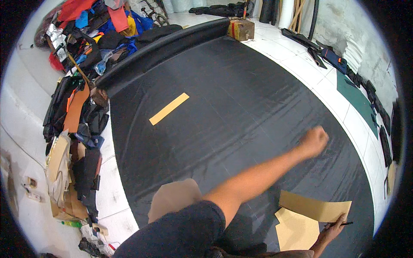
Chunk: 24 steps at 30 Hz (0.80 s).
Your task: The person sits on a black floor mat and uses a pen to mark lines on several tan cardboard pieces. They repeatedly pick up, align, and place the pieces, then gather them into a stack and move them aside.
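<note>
A large black sheet (206, 99) covers the floor, its far end still on a thick roll (172, 47). My left hand (315, 141) is closed in a fist over the right part of the sheet, slightly blurred, with nothing seen sticking out of it. At the lower right, my right hand (333, 230) grips the end of a tan cardboard strip (314, 206) and also holds a black pen (347, 223). Beside that hand lies a notched tan cardboard pattern (297, 232), partly under the strip. Farther off, a narrow yellowish cardboard strip (169, 109) lies on the sheet.
A taped cardboard box (241, 30) stands at the roll's right end. Colourful fabric scraps (107, 26) pile up at the far left, with dark scraps and cardboard (60, 172) below along the wall. Green material (357, 101) and dark pieces lie on white tiles (297, 58) at right.
</note>
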Tool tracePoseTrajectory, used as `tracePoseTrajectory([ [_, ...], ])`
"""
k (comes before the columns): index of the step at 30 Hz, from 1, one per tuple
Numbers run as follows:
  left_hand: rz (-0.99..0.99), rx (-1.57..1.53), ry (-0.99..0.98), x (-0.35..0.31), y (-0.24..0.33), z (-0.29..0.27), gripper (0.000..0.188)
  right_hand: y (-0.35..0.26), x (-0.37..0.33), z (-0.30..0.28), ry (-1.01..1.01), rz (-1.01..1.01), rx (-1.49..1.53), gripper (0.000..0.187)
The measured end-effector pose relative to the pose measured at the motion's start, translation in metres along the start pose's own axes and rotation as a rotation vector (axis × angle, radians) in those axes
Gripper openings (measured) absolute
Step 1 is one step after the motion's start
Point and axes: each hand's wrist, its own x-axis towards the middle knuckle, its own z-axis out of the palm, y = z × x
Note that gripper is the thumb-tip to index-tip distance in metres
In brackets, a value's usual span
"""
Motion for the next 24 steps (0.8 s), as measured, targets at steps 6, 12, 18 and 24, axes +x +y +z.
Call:
tracePoseTrajectory([
  [6, -0.109, 1.101, -0.337, 0.060, -0.078, -0.199, 0.021, 0.081, 0.000, -0.050, 0.017, 0.222, -0.248, 0.041],
  [12, -0.670, 1.274, 0.014, -0.010, -0.161, -0.423, 0.033, 0.199, -0.002, -0.183, -0.185, 0.248, -0.661, 0.038],
  [18, -1.043, 1.267, 0.491, -0.098, -0.229, -0.579, 0.072, 0.207, -0.011, -0.210, -0.102, 0.401, -0.856, 0.037],
  [24, -1.135, 1.319, 0.513, -0.144, -0.260, -0.623, 0.067, 0.180, -0.017, -0.242, 0.020, 0.520, -0.923, 0.041],
])
